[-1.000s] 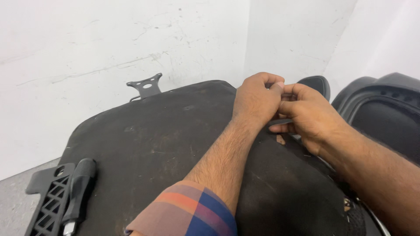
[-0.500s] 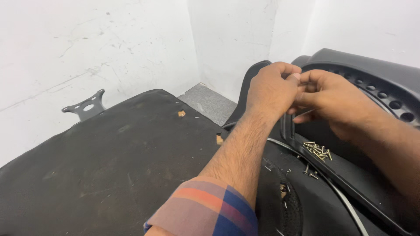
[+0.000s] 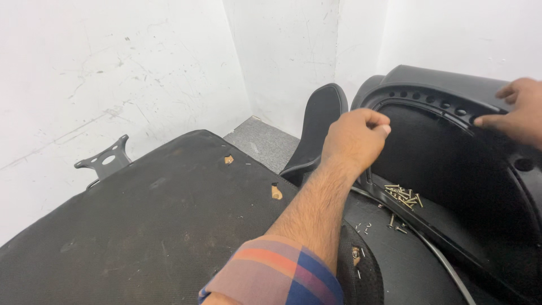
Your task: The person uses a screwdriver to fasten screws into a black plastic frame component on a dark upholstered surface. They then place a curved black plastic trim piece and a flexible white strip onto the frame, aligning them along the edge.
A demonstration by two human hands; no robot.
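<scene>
Hands: two, a left hand [image 3: 354,135] and a right hand [image 3: 516,110]
Screws [image 3: 403,196]: one loose pile, too small for counting
Metal bracket [image 3: 106,160]: one
Black chair shell [image 3: 451,147]: one

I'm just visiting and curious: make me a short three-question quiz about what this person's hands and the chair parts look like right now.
1. True or false: the right hand rests on the rim of the black plastic shell.
2. Where does the pile of loose screws lie?
A. on the grey floor
B. inside the black plastic shell, below the left hand
C. on the metal bracket
3. Fill in: the left hand is closed into a ____ at the shell's inner edge.

Key: 1 true; 2 B; 3 fist. What the left hand grips, if anything, is hidden. The metal bracket sticks out past the dark seat cushion.
</scene>
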